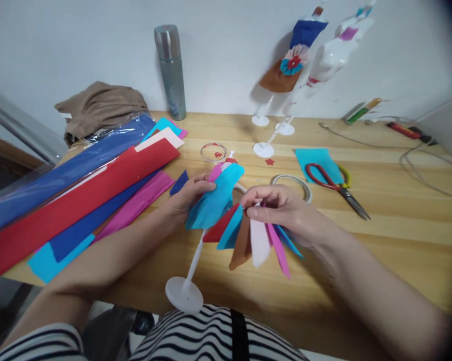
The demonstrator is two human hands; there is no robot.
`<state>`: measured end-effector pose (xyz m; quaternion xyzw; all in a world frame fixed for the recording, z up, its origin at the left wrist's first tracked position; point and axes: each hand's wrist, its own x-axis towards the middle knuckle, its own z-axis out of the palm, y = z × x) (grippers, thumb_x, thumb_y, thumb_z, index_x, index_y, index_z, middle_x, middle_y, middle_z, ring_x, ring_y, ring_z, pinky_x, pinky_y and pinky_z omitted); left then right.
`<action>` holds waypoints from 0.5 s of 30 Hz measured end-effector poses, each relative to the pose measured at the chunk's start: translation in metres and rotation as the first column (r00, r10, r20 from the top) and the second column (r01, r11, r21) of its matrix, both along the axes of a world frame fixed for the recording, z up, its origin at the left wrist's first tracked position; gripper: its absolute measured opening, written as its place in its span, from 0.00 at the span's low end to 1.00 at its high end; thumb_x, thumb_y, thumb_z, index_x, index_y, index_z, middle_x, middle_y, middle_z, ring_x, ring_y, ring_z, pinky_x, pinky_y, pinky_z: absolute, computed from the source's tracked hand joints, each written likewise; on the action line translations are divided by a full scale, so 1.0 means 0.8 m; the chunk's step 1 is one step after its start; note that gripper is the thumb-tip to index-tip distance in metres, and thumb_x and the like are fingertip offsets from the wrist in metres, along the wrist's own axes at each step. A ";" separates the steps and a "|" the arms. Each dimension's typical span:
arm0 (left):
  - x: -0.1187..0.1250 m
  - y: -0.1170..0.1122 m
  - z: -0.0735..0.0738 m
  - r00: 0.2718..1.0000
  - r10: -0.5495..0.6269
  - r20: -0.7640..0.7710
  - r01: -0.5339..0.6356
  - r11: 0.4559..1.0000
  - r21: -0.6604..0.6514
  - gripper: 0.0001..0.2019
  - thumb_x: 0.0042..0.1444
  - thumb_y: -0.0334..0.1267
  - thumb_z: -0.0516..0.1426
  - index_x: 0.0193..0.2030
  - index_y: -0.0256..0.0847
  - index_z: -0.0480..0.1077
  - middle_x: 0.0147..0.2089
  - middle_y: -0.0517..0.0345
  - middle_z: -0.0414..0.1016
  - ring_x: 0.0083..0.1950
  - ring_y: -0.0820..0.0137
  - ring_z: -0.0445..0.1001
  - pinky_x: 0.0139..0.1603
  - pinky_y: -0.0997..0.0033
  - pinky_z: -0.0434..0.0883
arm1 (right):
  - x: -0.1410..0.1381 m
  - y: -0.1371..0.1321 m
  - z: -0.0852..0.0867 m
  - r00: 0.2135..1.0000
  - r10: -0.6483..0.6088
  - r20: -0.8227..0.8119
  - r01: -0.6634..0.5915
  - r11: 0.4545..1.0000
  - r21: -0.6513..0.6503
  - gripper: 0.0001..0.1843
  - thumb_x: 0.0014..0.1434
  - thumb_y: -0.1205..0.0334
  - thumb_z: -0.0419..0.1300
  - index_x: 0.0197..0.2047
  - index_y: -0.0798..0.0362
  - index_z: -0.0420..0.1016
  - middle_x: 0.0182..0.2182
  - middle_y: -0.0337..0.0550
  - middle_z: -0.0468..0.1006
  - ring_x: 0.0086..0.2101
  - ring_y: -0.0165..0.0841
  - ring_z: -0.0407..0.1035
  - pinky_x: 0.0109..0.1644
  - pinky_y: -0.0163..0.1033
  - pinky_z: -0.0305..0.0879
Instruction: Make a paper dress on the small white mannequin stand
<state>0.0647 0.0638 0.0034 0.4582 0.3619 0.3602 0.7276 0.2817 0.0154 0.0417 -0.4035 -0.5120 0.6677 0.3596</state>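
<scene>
My left hand (190, 196) grips a small white mannequin on a stand (184, 293), tilted toward me, with a turquoise paper piece (214, 200) wrapped round its body. My right hand (282, 209) pinches its waist, where a skirt of pointed paper strips (254, 235) hangs: red, turquoise, brown, white and pink. The mannequin's body is mostly hidden by paper and fingers.
Long sheets of blue, red and pink paper (79, 193) lie at the left. Red-handled scissors (333, 184) rest on a turquoise sheet at the right. A tape roll (293, 181), a second clear roll (213, 150), a steel flask (171, 70), dressed mannequins (293, 65) and cables (417, 150) stand farther back.
</scene>
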 end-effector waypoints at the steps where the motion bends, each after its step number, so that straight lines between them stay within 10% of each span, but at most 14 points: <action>1: -0.001 0.000 0.001 1.000 -0.005 0.019 0.006 0.999 -0.053 0.14 0.46 0.49 0.68 0.36 0.46 0.74 0.30 0.57 0.77 0.28 0.62 0.75 0.31 0.59 0.74 | 0.003 -0.002 0.000 0.999 0.035 -0.020 -0.035 0.999 0.010 0.14 0.49 0.49 0.77 0.31 0.49 0.83 0.21 0.35 0.76 0.19 0.26 0.63 0.22 0.33 0.57; 15: -0.007 -0.005 -0.011 0.934 -0.011 0.358 0.117 0.954 -0.275 0.19 0.42 0.44 0.72 0.39 0.41 0.75 0.31 0.62 0.78 0.32 0.67 0.78 0.38 0.70 0.73 | -0.006 -0.010 0.007 0.944 0.013 -0.328 -0.073 0.983 -0.170 0.15 0.47 0.55 0.79 0.31 0.54 0.83 0.22 0.36 0.78 0.19 0.24 0.67 0.21 0.29 0.58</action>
